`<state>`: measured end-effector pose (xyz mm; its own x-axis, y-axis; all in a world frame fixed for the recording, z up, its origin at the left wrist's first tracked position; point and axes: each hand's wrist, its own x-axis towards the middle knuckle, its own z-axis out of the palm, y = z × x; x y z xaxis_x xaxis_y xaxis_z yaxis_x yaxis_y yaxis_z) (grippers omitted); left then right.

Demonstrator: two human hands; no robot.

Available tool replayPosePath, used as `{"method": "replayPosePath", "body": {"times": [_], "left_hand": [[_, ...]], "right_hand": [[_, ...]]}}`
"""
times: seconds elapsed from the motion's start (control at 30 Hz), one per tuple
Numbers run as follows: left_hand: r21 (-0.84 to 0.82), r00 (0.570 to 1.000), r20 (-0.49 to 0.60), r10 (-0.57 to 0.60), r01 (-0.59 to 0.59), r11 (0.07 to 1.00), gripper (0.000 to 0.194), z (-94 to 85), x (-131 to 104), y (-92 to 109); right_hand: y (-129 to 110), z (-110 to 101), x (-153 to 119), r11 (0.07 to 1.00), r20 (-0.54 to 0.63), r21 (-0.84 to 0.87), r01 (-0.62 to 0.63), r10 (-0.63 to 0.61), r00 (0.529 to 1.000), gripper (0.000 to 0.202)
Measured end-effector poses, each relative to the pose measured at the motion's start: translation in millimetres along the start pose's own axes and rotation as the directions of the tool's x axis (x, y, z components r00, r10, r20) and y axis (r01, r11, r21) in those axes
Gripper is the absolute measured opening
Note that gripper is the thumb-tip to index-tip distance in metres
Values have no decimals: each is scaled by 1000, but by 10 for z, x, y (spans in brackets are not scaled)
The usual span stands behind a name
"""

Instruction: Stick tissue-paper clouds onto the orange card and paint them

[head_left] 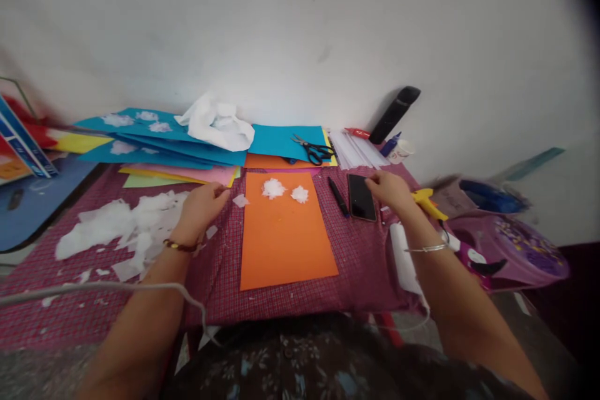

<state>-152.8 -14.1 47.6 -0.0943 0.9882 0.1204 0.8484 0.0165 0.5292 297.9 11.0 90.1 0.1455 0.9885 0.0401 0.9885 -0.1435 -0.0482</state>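
My left hand (202,205) is closed, thumb and fingers drawn together, between torn white cotton (100,225) and an orange paper sheet (288,244). Whatever its fingers hold, if anything, cannot be made out. Two white fluffy tufts (273,188) lie near the far end of the orange sheet. A small pale scrap (240,200) is at that sheet's left edge. My right hand (390,191) has its fingers curled at the upper right edge of a dark phone (361,197). Its grip is partly hidden. A black marker (338,197) lies left of the phone.
Blue sheets (187,153) with white tufts and crumpled white cloth (218,122) lie at the back. Black scissors (314,151) rest on blue paper. A yellow glue gun (429,203) and a purple tub (510,253) are right. A white cable (107,286) crosses the left forearm.
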Motion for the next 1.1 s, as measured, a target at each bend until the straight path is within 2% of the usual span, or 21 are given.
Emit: {"method": "replayPosePath", "body": {"times": [0.07,0.13,0.2,0.27,0.37,0.47,0.53,0.6,0.67,0.73,0.8,0.9,1.1], "left_hand": [[26,999,31,11,-11,1000,31,51,-5,19],[-9,999,46,26,-26,1000,31,129,-5,37],[-71,998,52,32,-28,997,26,203,-1,50],[-149,998,45,36,-29,988,23,225,9,49],[-305,999,-44,-1,-13,952,23,94,42,1],[-456,977,-188,-102,6,890,23,-177,76,-99],[-522,951,-261,-168,7,853,21,-351,89,-174],[-612,920,-306,-244,6,791,17,-475,92,-235],[-715,890,-319,-326,0,699,14,-546,88,-277],[-788,867,-310,-391,-3,616,13,-580,84,-305],[-812,857,-304,-416,-5,584,13,-597,83,-328],[-828,853,-308,-422,-22,560,15,-610,88,-368],[-849,858,-316,-405,-66,524,20,-566,100,-433]], "right_hand": [[-396,-45,-167,964,-75,167,207,-197,977,26],[-795,-34,-342,869,-103,316,380,-367,924,22],[-1123,15,-493,784,-110,411,466,-465,879,17],[-1355,70,-605,730,-104,458,507,-523,846,14],[-1594,128,-723,676,-104,484,555,-585,804,12],[-1866,170,-836,600,-122,483,637,-675,728,13],[-2120,213,-909,512,-140,474,717,-759,635,14],[-2420,273,-960,418,-138,441,794,-842,521,17],[-2727,340,-980,357,-103,362,861,-903,418,20],[-2995,401,-982,315,-53,256,914,-940,338,21],[-3195,449,-987,233,7,142,962,-972,235,19],[-3359,496,-1011,77,74,3,997,-994,77,19],[-3462,486,-996,-142,167,-128,982,-979,-120,16]]}}
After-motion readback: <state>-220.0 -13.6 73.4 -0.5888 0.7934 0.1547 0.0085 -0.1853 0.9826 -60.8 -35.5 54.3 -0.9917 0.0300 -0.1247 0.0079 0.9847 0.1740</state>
